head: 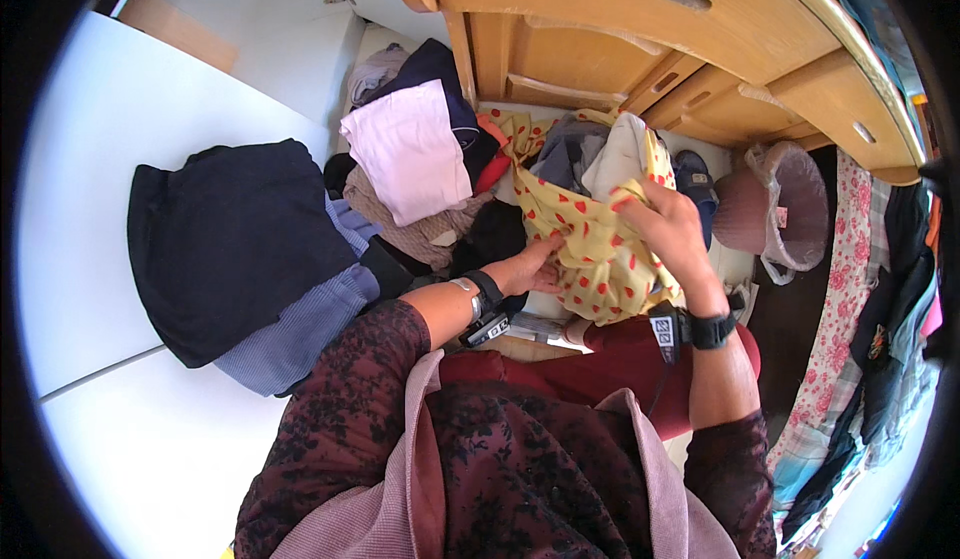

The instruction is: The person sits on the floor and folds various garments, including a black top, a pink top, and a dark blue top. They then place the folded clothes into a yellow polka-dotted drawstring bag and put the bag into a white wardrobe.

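Observation:
A yellow cloth with red spots (pixel 592 240) lies spread in front of me, gathered up around a bundle of clothes. My right hand (pixel 667 229) pinches its bunched upper edge between thumb and fingers. On the cloth's left side, my left hand (pixel 536 266) grips a fold; some of its fingertips are hidden. Inside the cloth sit a grey garment (pixel 566 150) and a cream-white garment (pixel 619 154). Left of the bundle, a folded pale pink garment (pixel 409 150) tops a heap with a dark navy garment (pixel 431 71) and a beige knitted garment (pixel 394 218).
Black folded clothing (pixel 225 236) and a blue ribbed garment (pixel 292 334) rest on a white surface (pixel 90 146) at left. Wooden cabinets (pixel 570 56) stand behind the bundle. At right are a dark blue shoe (pixel 696 180), a lined pink waste bin (pixel 739 210) and a floral-edged fabric (pixel 832 296).

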